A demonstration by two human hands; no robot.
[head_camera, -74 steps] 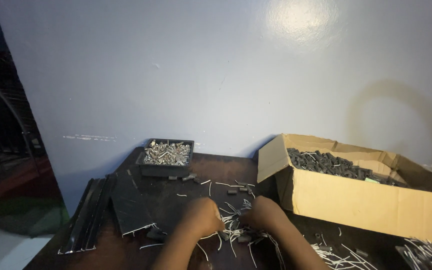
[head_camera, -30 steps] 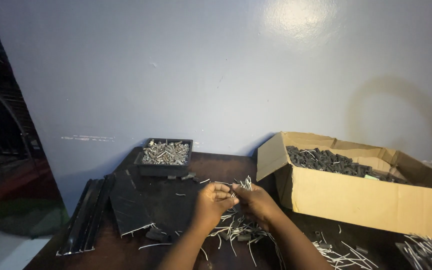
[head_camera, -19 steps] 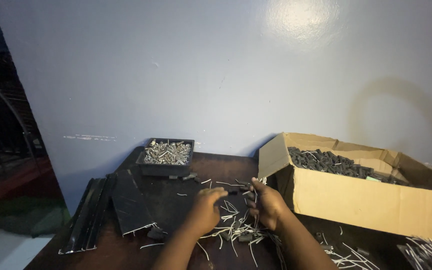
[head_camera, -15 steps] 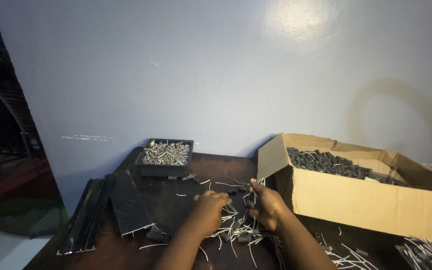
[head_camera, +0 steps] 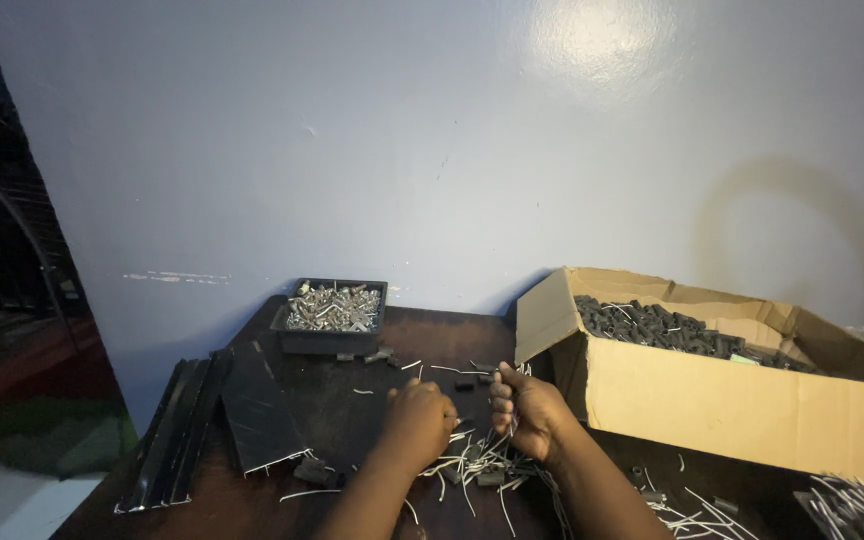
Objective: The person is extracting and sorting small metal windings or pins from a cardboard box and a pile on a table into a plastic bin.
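My left hand and my right hand are both closed, side by side just above a heap of thin white metal pins and small dark parts on the dark wooden table. The right hand grips a small bunch of the white pins that stick up from its fist. The left hand's fingers are curled next to it; what it holds is hidden.
A black tray of shiny metal pieces stands at the back left. A cardboard box of dark parts fills the right. Black flat strips lie at the left edge. More white pins lie at the bottom right.
Both hands rose from the heap with pins, met above it, then drew slightly apart and sank a little towards the table.
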